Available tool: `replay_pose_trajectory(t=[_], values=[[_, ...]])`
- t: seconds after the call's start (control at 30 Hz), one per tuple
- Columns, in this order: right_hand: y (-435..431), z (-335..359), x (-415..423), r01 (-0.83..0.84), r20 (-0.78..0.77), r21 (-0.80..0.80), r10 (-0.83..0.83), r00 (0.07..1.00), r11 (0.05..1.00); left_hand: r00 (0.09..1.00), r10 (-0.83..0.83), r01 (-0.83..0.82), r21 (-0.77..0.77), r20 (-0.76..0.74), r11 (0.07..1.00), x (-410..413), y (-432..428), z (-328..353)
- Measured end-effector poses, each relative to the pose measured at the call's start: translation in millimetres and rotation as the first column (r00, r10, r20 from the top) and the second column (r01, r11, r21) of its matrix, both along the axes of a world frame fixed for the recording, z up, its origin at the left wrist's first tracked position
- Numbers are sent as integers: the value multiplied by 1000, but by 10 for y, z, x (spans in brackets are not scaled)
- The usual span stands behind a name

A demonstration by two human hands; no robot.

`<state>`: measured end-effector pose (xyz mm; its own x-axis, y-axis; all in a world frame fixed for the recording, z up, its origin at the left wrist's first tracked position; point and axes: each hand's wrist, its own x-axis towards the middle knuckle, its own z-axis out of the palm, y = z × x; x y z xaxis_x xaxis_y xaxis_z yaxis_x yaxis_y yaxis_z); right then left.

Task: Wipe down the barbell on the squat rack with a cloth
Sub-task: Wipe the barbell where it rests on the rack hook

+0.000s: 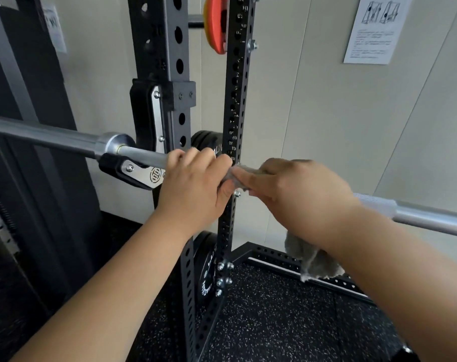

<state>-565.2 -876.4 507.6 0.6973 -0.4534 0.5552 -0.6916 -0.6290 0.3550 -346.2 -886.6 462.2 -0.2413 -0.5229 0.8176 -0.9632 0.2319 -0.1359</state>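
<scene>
Barbell (141,153): steel, crossing from mid left to lower right, seated in hook (141,176) of black rack (157,48).
Cloth (315,259): grey, wrapped on bar at centre, tail hanging below.
Hands: left hand (193,184) clenched round bare bar; right hand (295,194) just beside it, grasping cloth against bar.
</scene>
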Motion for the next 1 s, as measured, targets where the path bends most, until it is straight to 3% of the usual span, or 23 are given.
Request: replay_pose_trajectory(t=[0.13,0.23,0.43,0.53,0.6,0.77,0.9,1.0], values=[[162,6,-295,-7,-81,100,15,997,995,991,-107,108,-18,78,994,91,-107,100],[255,19,-447,-21,42,29,19,999,999,980,-168,168,8,109,986,112,-120,214],[73,47,-170,-52,71,-53,56,996,997,998,-53,56,353,-18,934,-36,-92,561],[185,17,-267,-38,26,-48,40,999,998,999,-23,34,428,-30,903,-57,-91,629],[282,-16,-426,-46,38,-44,48,998,998,1000,-18,21,374,-12,927,-55,-97,553],[264,-72,-347,-48,99,-121,60,993,992,986,-139,136,-28,-93,990,-88,-108,178],[253,-83,-285,-36,129,-122,51,990,992,983,-141,122,-151,-119,981,-293,-40,-104],[300,-122,-377,16,175,-159,13,985,987,984,-135,116,-157,-117,981,-304,-71,-74]])
